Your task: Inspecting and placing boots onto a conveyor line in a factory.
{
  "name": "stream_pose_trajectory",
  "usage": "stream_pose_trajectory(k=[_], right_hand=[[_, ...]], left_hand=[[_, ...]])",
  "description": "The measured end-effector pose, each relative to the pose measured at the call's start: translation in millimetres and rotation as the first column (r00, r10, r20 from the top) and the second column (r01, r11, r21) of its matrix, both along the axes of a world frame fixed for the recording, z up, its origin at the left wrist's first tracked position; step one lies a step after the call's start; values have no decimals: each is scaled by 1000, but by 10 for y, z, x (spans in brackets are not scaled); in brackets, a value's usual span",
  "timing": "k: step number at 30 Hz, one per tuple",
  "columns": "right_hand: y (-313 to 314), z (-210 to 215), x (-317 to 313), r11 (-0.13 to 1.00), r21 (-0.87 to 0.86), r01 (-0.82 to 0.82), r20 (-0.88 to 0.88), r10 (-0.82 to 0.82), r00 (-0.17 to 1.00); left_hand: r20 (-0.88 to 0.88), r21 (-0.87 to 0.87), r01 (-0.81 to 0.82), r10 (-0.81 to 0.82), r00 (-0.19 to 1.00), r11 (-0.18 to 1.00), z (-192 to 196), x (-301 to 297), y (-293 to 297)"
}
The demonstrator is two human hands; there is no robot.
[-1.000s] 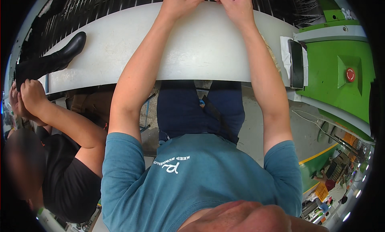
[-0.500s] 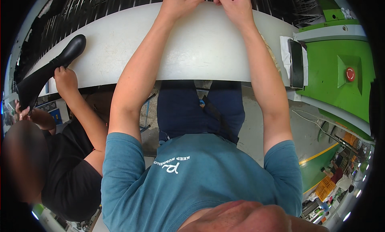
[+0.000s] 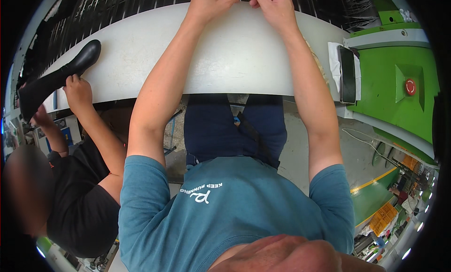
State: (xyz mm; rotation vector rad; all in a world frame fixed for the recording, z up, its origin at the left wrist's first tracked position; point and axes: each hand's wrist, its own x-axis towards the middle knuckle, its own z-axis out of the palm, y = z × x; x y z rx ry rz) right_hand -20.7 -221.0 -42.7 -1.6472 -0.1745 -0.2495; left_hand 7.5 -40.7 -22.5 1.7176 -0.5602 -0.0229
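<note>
At left, a co-worker's hand had shifted to the ankle of the black leather boot. At upper centre, the left hand and right hand met, fingers pinched, on what I couldn't tell, at the far edge of the smooth white tabletop; a green metal machine bounded the right.

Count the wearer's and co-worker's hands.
4: wearer's left hand and right hand, at the picture's top, partly cut off; co-worker's near hand and blurred far hand, at the black boot.
</note>
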Motion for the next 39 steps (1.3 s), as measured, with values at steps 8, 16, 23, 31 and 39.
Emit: stream_pose_trajectory(k=[8,16,23,31,39], right_hand=[[22,136,-86,987,-150,54,-8,-56,998],[62,199,-134,989,75,-131,10,131,991],[10,139,-105,983,-16,-182,83,183,980],[-23,103,-77,989,-124,-84,98,96,990],[0,205,-136,993,-94,-78,-10,78,997]], left_hand=[[7,-55,25,-25,1000,998,68,-59,-11],[144,-110,237,-220,965,965,-160,-6,-4],[-45,-34,220,-221,974,975,-85,-57,-55],[-45,-1,225,-224,973,974,-42,-113,-48],[-47,82,182,-179,983,980,54,-171,-74]])
